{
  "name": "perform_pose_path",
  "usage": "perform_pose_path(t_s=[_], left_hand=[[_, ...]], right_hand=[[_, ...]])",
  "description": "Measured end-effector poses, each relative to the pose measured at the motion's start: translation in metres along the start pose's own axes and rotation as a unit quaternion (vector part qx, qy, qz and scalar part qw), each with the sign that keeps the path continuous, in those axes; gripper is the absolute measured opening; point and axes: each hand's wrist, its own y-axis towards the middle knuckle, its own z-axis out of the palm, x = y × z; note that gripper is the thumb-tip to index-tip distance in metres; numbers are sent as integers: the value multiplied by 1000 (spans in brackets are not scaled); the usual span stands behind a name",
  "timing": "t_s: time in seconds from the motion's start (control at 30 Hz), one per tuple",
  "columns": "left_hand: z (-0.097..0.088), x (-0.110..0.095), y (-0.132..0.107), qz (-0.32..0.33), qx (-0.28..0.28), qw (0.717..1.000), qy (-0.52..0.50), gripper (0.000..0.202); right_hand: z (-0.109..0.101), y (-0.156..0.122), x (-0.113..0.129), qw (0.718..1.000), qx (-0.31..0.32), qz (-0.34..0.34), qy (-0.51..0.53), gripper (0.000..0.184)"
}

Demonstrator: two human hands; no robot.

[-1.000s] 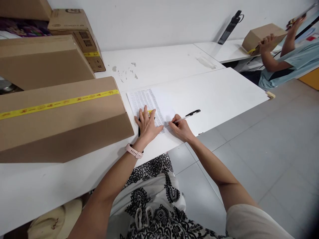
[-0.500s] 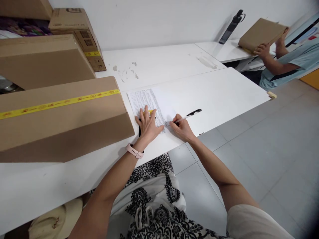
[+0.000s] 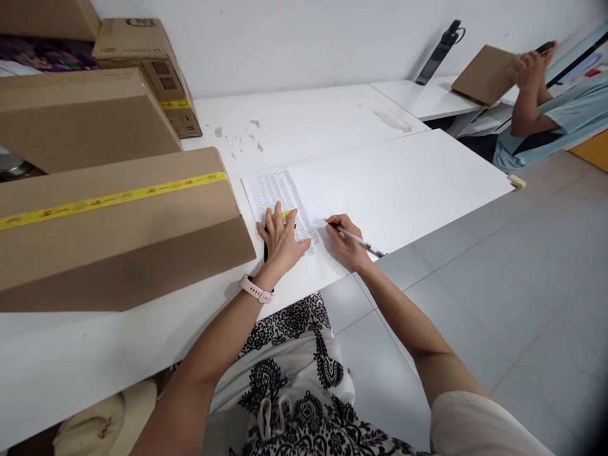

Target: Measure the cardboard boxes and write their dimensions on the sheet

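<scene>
A printed sheet (image 3: 278, 193) full of small text lies on the white table (image 3: 403, 183). My left hand (image 3: 281, 237) rests flat on its lower part, fingers spread, with something yellow and a dark edge showing under the fingers. A pink watch band is on that wrist. My right hand (image 3: 348, 240) is closed on a pen (image 3: 356, 239), held just right of the sheet; the pen lies low across the hand, its dark end pointing toward the table's front edge.
A long cardboard box with yellow tape (image 3: 114, 221) stands left of the sheet, with more boxes (image 3: 85, 114) stacked behind. At the far right another person (image 3: 546, 120) handles a small cardboard box (image 3: 482, 76) over a second table. Grey tiled floor lies to the right.
The pen in my right hand has swung round from pointing up and right to lying down toward the table edge. The other person has tipped and shifted their small box.
</scene>
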Motion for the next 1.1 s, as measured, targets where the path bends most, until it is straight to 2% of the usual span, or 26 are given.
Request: perform_pose_path(t_s=[0.13, 0.23, 0.33, 0.4, 0.47, 0.53, 0.6, 0.7, 0.8, 0.9, 1.0, 1.1], left_hand=[[0, 5, 1, 11, -27, 1000, 3, 53], [-1, 7, 4, 3, -48, 999, -22, 52], [-5, 4, 4, -5, -63, 996, -69, 61], [-11, -2, 0, 4, -71, 991, -116, 67], [-19, -8, -13, 23, -72, 979, -188, 73], [-29, -12, -35, 43, -58, 957, -281, 78], [-41, -11, -62, 57, -23, 928, -367, 82], [-60, 2, -107, 59, 25, 901, -430, 84], [-80, 24, -147, 29, 45, 900, -433, 85], [-103, 48, -179, -4, 89, 903, -420, 86], [-126, 66, -201, -42, 142, 902, -406, 82], [-145, 83, -214, -82, 149, 906, -387, 78]], right_hand=[[4, 1, -5, 992, 3, -47, -115, 30], [8, 2, -11, 987, 8, -50, -156, 45], [10, 5, -16, 988, -3, -49, -144, 51], [9, 5, -14, 991, -30, -44, -122, 46], [8, 0, -4, 992, -77, -47, -87, 38], [9, -11, 13, 994, -95, -49, -25, 35], [14, -28, 36, 996, -53, -36, 63, 37], [28, -59, 71, 980, 55, 8, 189, 36], [45, -87, 97, 961, 112, 37, 249, 29], [63, -110, 111, 947, 165, 62, 267, 27], [80, -126, 121, 923, 230, 81, 297, 28], [87, -127, 129, 909, 269, 69, 311, 28]])
